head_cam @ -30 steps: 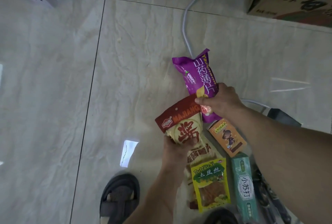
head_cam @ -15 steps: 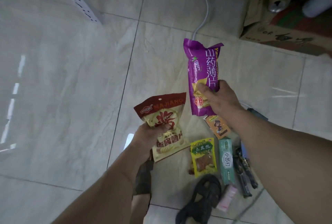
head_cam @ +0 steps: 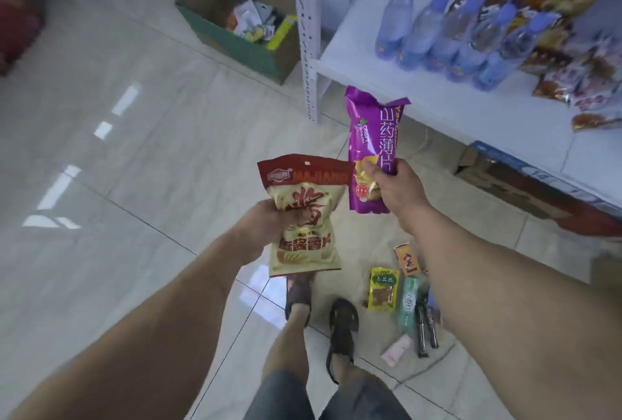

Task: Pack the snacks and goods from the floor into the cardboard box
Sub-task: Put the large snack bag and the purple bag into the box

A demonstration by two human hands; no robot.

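Both packets are now being carried higher, away from the floor, as the person is straightening up; the cardboard box [head_cam: 242, 35], absent from view a second ago, is now showing ahead at upper left, already holding goods. Left hand [head_cam: 266, 227] is gripping the red-and-cream chip bag [head_cam: 303, 214]; right hand [head_cam: 393, 190] is gripping the purple yam crisp bag [head_cam: 370, 147]. Judgement: the carry to the box is beginning, with both bags well apart from it. Several goods are still lying on the tiled floor [head_cam: 117, 167]: a green snack packet [head_cam: 382, 288], an orange carton [head_cam: 407, 259], a teal biscuit pack [head_cam: 409, 305]. On the right, a white shelf [head_cam: 437, 96] is bearing water bottles [head_cam: 447, 32].
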